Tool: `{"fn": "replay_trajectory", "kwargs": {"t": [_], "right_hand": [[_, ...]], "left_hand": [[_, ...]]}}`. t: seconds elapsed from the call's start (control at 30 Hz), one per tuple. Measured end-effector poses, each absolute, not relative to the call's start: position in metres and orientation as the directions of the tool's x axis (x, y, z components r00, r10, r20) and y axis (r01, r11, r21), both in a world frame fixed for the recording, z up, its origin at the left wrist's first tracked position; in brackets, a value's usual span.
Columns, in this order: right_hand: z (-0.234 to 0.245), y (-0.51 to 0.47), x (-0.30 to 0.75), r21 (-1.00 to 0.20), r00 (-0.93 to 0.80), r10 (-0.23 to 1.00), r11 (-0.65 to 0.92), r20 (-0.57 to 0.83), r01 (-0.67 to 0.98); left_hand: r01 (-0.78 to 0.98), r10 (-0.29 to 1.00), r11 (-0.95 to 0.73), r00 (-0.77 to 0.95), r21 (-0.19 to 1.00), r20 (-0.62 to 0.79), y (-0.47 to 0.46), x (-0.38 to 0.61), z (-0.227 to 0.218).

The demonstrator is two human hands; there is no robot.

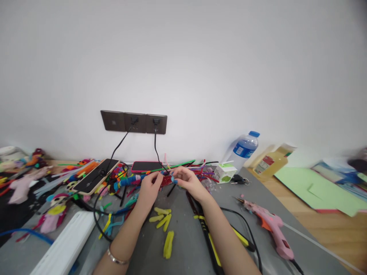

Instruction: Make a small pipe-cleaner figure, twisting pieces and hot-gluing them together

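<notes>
My left hand [150, 187] and my right hand [189, 183] are close together over the back of the grey table [151, 248]. The fingers of both are pinched, and blue shows at the fingertips; what they hold is too small to make out. Just behind them lies a shiny red piece [166, 180]. Beside my left hand is a bundle of blue fuzzy pipe cleaners [130, 179]. Short yellow fuzzy pieces [164, 219] lie on the table between my forearms, with a thicker yellow piece [168, 244] nearer to me.
Right of my arm lies a pink glue gun [271, 225] with a cord. A small white-green box [225, 172], keys [240, 180], a water bottle [245, 147] and a yellow liquid bottle [271, 162] stand behind. Phone [96, 176], fuzzy dolls [54, 214] and power strip [67, 244] crowd the left.
</notes>
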State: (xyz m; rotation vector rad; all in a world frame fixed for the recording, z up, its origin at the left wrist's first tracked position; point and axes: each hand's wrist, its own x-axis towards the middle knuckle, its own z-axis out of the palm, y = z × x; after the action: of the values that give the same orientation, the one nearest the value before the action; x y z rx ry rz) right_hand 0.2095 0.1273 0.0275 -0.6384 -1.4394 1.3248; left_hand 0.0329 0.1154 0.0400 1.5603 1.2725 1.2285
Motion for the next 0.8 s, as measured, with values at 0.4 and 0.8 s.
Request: {"fn": "replay_trajectory", "kwargs": {"t": [0.4, 0.8], "right_hand": [[0.0284, 0.1268, 0.2088, -0.934, -0.33, 0.89, 0.229, 0.315, -0.276], [0.0265, 0.1283, 0.2089, -0.933, -0.331, 0.888, 0.233, 0.319, -0.274]], "left_hand": [[0.242, 0.978, -0.21, 0.039, 0.947, 0.206, 0.1157, 0.0317, 0.0376], [0.251, 0.978, -0.206, 0.033, 0.946, 0.204, 0.1165, 0.0316, 0.0379]]}}
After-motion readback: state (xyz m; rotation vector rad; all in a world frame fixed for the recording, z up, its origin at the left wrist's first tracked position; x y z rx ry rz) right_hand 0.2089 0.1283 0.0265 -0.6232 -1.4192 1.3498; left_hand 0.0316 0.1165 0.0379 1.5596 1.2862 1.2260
